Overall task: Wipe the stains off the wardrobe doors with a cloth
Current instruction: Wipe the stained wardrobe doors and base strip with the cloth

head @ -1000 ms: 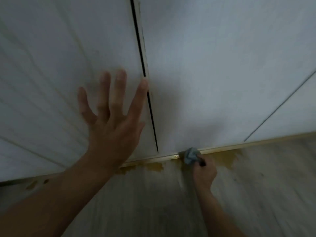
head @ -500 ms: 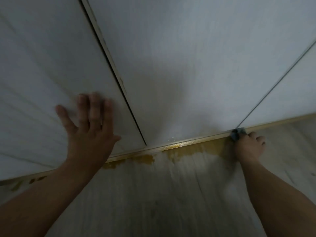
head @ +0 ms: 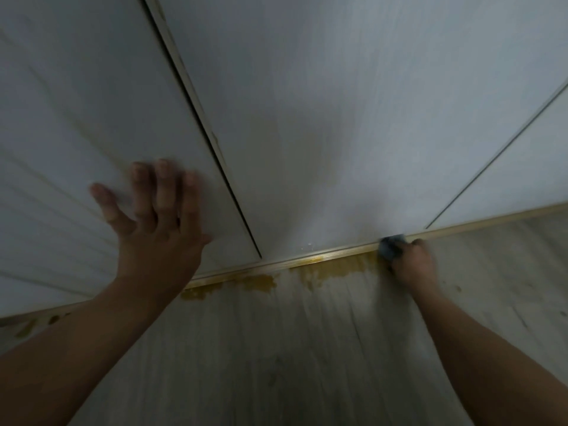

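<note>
While your left hand [head: 156, 238] lay flat on the left wardrobe door [head: 76, 118], its fingers [head: 163, 192] straight, spread and holding nothing, your right hand [head: 415, 265] had its fingers curled tightly round a small blue-grey cloth [head: 388, 247]. You held it bunched into a wad. The wad was pressed to the foot of the middle door [head: 338, 118], right on the gold-coloured bottom rail [head: 276, 265] and close to the seam with the right door [head: 522, 167]. Yellow-brown stains [head: 335, 269] ran along the rail and onto the pale wood-grain floor [head: 276, 364] just to the left of the cloth. A few pale specks showed low on the middle door.

The cloth looked light, soft and limp, so it would probably give no push of its own. You were best placed gripping it as a firm wad, with your fingertips directly behind the face doing the wiping and no loose corner trailing. For the narrow rail, a folded edge would likely reach better than a flat pad. Whether the cloth was damp could not be told. The door panels looked smooth and stiff, though a panel might shift under hard rubbing, so your flat bracing palm seemed sensible.
</note>
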Demonstrator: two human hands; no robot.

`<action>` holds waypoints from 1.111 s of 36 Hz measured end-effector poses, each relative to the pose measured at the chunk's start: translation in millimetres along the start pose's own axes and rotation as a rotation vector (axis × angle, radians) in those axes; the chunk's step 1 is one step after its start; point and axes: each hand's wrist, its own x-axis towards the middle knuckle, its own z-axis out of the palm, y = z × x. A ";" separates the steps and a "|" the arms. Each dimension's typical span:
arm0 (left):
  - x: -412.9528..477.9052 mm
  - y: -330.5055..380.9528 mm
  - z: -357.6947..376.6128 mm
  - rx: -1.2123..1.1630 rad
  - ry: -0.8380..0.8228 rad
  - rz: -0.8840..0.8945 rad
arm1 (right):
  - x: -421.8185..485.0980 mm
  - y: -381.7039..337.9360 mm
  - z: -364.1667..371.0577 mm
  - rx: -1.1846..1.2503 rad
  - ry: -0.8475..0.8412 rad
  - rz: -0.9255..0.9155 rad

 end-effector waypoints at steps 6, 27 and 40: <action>0.2 0.6 0.8 -0.011 0.012 0.000 | 17.5 48.6 -24.7 -0.015 0.032 0.159; -2.7 3.2 6.6 -0.011 0.065 -0.011 | -19.6 -22.7 12.1 0.117 0.094 0.109; -5.4 5.3 15.1 0.024 0.111 -0.027 | -92.3 -126.1 79.9 0.087 0.003 -0.173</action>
